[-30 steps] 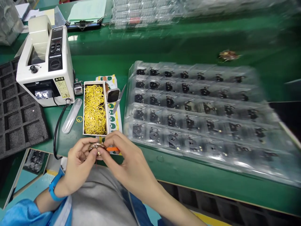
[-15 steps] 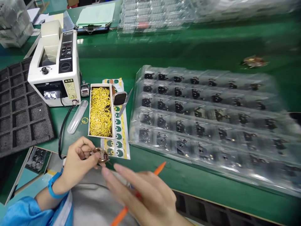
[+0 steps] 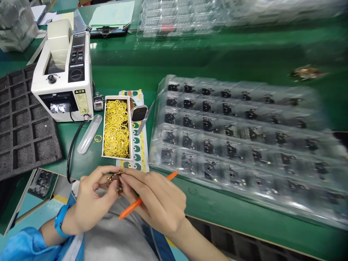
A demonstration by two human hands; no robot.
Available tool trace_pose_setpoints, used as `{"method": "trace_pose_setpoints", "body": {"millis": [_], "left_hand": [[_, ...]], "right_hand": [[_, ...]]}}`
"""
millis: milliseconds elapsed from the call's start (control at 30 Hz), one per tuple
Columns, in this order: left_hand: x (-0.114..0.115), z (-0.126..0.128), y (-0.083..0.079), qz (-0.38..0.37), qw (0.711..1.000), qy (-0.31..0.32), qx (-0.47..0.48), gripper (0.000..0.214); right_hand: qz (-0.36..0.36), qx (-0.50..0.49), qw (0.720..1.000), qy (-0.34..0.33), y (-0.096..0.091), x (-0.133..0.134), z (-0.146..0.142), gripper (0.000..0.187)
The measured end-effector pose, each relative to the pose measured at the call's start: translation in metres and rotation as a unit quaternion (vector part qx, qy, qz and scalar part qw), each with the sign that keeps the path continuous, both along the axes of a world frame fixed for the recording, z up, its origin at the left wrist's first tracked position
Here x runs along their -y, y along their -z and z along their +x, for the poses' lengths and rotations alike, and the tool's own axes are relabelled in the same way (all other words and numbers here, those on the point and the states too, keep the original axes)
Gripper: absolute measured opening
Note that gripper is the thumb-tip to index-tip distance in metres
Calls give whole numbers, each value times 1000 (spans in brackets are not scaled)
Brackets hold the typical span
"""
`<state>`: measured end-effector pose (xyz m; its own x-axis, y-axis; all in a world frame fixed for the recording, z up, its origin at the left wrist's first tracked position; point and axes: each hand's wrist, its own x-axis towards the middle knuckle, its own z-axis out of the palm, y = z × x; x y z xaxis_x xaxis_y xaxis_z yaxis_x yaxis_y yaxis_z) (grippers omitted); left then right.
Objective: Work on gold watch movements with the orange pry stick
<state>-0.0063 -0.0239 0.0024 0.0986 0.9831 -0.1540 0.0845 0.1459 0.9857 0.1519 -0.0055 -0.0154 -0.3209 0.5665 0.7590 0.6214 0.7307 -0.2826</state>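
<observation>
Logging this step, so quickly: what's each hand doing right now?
Left hand: closed, pinching a small gold part.
Right hand: closed, holding an orange stick, also touching the part.

Small gold-brown thing (image 3: 115, 179) mostly covered by the left hand (image 3: 92, 199) and right hand (image 3: 154, 199), can't tell what it is. Orange stick (image 3: 130, 207) has its middle hidden behind the right hand. Brown scrap (image 3: 307, 73) on the far right of the bench is too blurred to name. Black parts (image 3: 208, 125) in the clear tray (image 3: 236, 170) are small and blurry, exact shapes unclear, worse toward the right. Clear trays (image 3: 179, 18) along the top are blurred and cut off by the edge. Black foam tray (image 3: 24, 137) is cut off at left.
</observation>
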Motion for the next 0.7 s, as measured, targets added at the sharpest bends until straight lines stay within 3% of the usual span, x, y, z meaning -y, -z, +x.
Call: {"method": "trace_pose_setpoints", "body": {"millis": [333,700], "left_hand": [[-4,3,1,-12,1000,-3,-4,16],[3,2,6,47,998,5,-51,19]], "right_hand": [[-5,55,998,-29,-4,-2,7,14],[-50,-33,998,21,1,6,-4,12]]}}
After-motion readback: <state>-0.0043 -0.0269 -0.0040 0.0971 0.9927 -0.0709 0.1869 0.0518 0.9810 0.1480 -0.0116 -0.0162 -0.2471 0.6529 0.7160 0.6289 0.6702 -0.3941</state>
